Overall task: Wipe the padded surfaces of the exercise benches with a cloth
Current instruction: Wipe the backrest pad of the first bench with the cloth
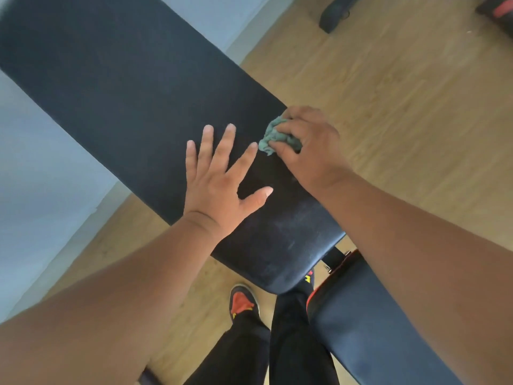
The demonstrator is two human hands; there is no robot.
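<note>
A long black padded backrest (125, 93) of an exercise bench runs from the upper left down to the centre. My left hand (219, 176) rests flat on it with fingers spread. My right hand (311, 145) grips a bunched green cloth (273, 137) and presses it against the pad's right edge, just right of my left fingertips. The pad's lower end shows pale smears. A second pad, the seat (361, 323), with a red-trimmed edge, lies at the lower right under my right forearm.
Wooden floor (402, 93) spreads to the right and below the bench. A pale wall (36, 176) runs along the left. Dark equipment (333, 12) lies on the floor at the top right. My legs and red-black shoes (243, 301) stand beside the bench.
</note>
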